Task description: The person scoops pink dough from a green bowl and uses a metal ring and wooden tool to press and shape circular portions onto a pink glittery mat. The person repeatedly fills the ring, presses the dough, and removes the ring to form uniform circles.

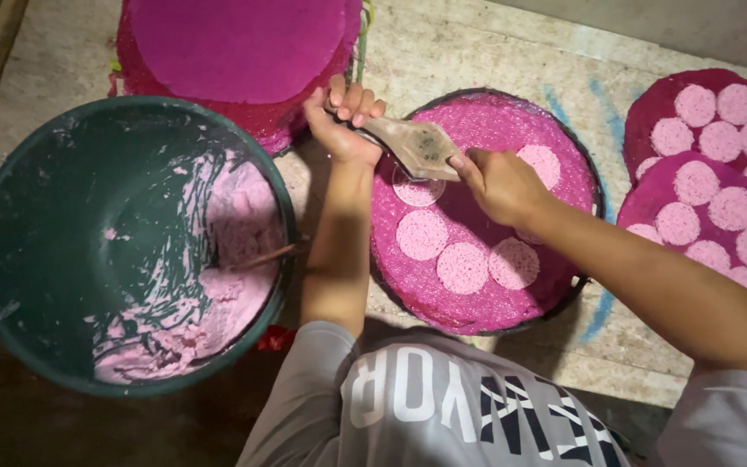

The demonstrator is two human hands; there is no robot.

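My left hand [345,117] grips the handle end of a flat, paste-smeared scraper mould [412,143] held over a round magenta mesh tray [477,294]. My right hand [499,183] presses on the mould's other end. Several pale pink round discs [462,266] lie on the tray beneath and beside the mould. One disc sits partly under the mould.
A large dark green basin [62,199] with pink paste [235,294] and a thin stick stands at the left. A stack of magenta trays [235,47] lies at the back. Two filled trays [711,190] with pink discs overlap at the right, on a concrete floor.
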